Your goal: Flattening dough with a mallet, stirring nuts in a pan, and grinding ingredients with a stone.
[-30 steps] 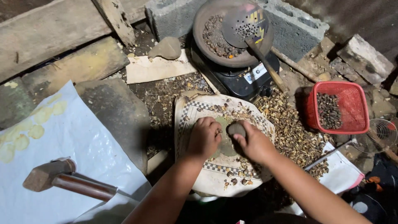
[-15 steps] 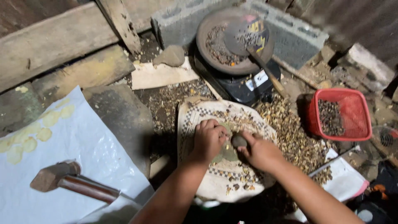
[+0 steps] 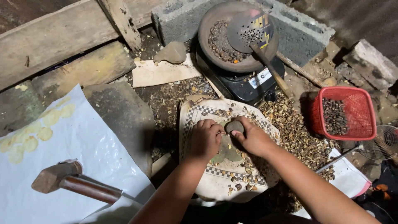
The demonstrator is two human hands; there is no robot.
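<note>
My right hand [image 3: 253, 139] grips a small rounded grey stone [image 3: 234, 126] above a flat greenish pad on a checkered-edged cloth [image 3: 209, 186]. My left hand [image 3: 204, 140] rests curled beside it, fingertips pressing something small against the pad; what is under the fingers is hidden. Roasted beans and husks [image 3: 244, 172] are scattered across the cloth around both hands.
A dark pan of beans with a perforated ladle [image 3: 236, 39] sits on a small black stove behind the cloth. A red basket of beans [image 3: 346, 114] is at right. A hammer [image 3: 72, 182] lies on a white sheet [image 3: 83, 149] at left. Husk pile, concrete blocks and planks surround.
My hands stayed together over the pad; the right hand lifted the stone slightly. The view shifted a little.
</note>
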